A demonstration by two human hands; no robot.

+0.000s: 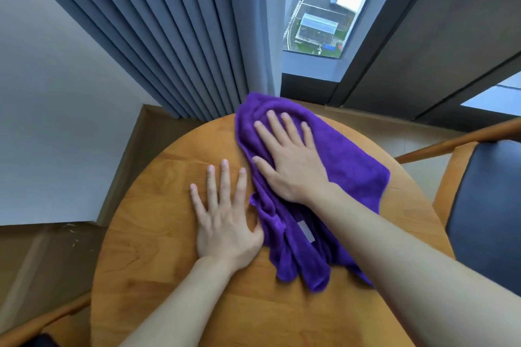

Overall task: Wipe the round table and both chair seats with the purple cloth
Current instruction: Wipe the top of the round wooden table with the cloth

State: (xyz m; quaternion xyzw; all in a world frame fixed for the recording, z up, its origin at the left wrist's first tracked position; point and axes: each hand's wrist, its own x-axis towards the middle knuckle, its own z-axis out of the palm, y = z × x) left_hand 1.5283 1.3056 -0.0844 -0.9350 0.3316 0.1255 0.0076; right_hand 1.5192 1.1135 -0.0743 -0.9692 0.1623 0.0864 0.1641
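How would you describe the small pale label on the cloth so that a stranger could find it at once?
Start at the round wooden table and find the purple cloth under the right hand. Follow the cloth towards its near, bunched end. The label is a small whitish rectangle, the only pale patch on the purple.

Purple cloth rumpled, spread on round wood table, far-right part.

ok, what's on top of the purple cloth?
The right hand presses flat on the purple cloth; a white tag shows. The round table beneath is hidden.
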